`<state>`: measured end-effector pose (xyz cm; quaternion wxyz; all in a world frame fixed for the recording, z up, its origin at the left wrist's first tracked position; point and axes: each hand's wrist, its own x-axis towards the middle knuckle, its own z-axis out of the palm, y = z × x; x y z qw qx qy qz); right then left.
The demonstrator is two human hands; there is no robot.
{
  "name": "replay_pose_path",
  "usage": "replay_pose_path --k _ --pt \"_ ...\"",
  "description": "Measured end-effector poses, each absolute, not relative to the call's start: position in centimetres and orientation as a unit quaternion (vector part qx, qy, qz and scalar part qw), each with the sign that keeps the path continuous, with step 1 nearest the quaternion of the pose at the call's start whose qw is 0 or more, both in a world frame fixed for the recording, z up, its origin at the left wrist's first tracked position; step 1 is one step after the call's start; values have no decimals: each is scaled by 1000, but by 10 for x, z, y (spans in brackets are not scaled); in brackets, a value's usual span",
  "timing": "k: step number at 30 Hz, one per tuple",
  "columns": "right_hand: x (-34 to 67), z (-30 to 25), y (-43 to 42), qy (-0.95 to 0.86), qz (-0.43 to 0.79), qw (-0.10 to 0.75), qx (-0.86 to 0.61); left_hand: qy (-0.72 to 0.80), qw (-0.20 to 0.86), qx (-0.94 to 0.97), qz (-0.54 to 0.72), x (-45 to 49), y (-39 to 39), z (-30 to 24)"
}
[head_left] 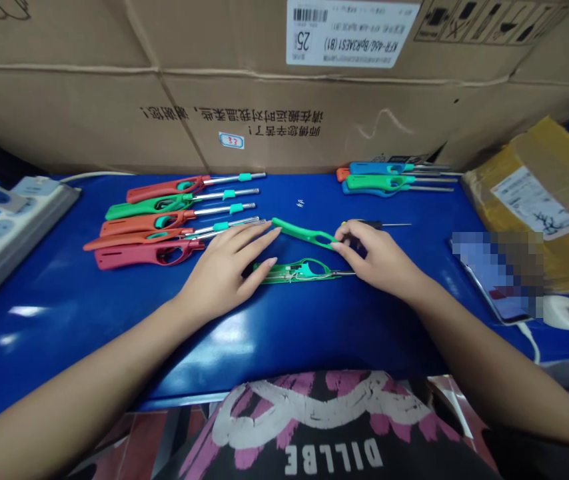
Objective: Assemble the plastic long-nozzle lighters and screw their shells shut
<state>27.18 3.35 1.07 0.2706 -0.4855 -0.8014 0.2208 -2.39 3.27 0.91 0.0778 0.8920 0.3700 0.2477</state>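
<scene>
My right hand (372,257) pinches the right end of a green handle shell (304,233), one half of a gas lighter's casing. The shell is raised at a slant, its left end at the fingertips of my left hand (227,267). That hand is open, fingers stretched and apart, with the thumb over the left end of an opened green lighter (297,271). Inside this lighter a turquoise trigger and thin wires show; its metal tube points right, partly behind my right hand. Beyond my right hand lies a screwdriver (395,224), its handle partly covered.
Several long lighters (149,220) lie in a row on the left; more lighters (379,180) are stacked at the back right. Small screws (300,203) lie between them. A large carton (189,120) walls the back. A power strip (19,227), phone (494,287) and taped box (539,207) flank the blue table (204,353).
</scene>
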Motion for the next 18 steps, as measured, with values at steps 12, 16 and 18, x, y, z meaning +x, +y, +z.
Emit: replay_pose_path --k 12,16,18 --pt "258 15 17 -734 407 281 -466 279 96 930 218 -32 29 26" --pt "259 11 16 -849 257 238 -396 283 160 926 190 -36 32 28" --pt "259 9 17 -872 219 229 -373 287 175 926 171 -36 32 27"
